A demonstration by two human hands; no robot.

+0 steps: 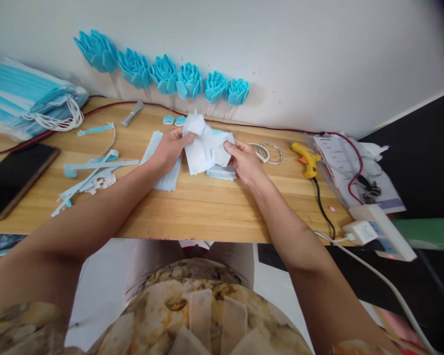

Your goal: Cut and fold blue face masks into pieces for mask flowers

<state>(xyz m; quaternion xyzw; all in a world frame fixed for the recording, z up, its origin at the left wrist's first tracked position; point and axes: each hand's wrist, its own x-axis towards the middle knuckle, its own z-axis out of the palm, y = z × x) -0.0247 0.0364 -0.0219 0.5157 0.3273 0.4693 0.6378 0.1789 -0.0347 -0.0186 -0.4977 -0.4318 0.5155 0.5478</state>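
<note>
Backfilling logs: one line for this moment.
left hand: holds white pieces | right hand: holds white pieces | glue gun: on table

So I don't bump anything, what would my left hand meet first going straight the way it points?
Your left hand would first push into the white sheets it's holding; beyond, perhaps the blue flowers, though depth is unclear.

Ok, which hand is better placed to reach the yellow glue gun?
Likely your right hand: it's nearer the glue gun, and your left hand is farther away. Both hold white sheets, so the right would need freeing first.
</note>
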